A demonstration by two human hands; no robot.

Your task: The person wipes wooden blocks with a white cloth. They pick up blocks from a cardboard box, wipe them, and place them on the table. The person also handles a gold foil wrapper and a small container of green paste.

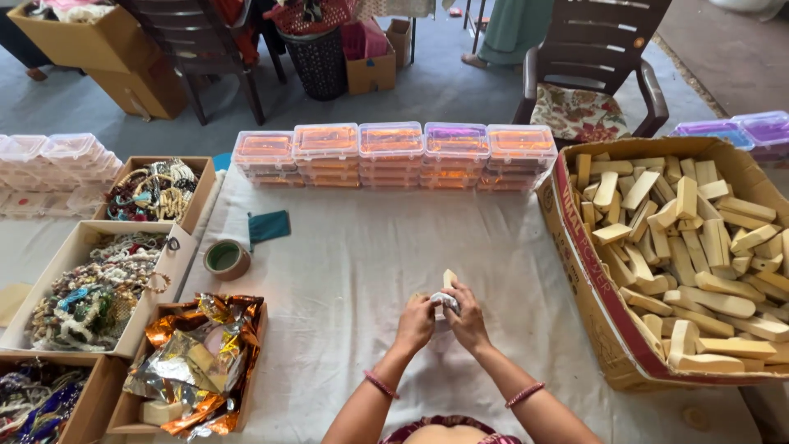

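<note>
Holding a pale wooden block (449,279) upright between both hands, I work near the middle of the surface (353,263), which is covered with a white cloth. My left hand (415,322) is curled closed around the lower part of the block, and my right hand (466,316) is closed on it from the other side, fingers pinching a bit of white wrapping (444,302) around its middle. Only the top of the block pokes out above my fingers.

To my right stands a big cardboard box (588,271) heaped with more pale blocks (699,247), well apart from my hands. Along the far edge of the surface runs a row of clear plastic cases (393,154), stacked several high, with orange showing through. More purple-tinted cases (740,129) sit at the far right behind the box.

On my near left is a small carton (259,345) stuffed with crinkled gold and silver foil (197,353). Just beyond it lies a roll of tape (226,259), and beside that a teal pouch (269,226). Further left are open boxes of beaded bracelets (94,292), with another box of them (156,191) beyond. A stack of empty clear cases (53,156) sits at the far left.

Past the surface I see a dark wooden chair (592,74) with a floral cushion.
</note>
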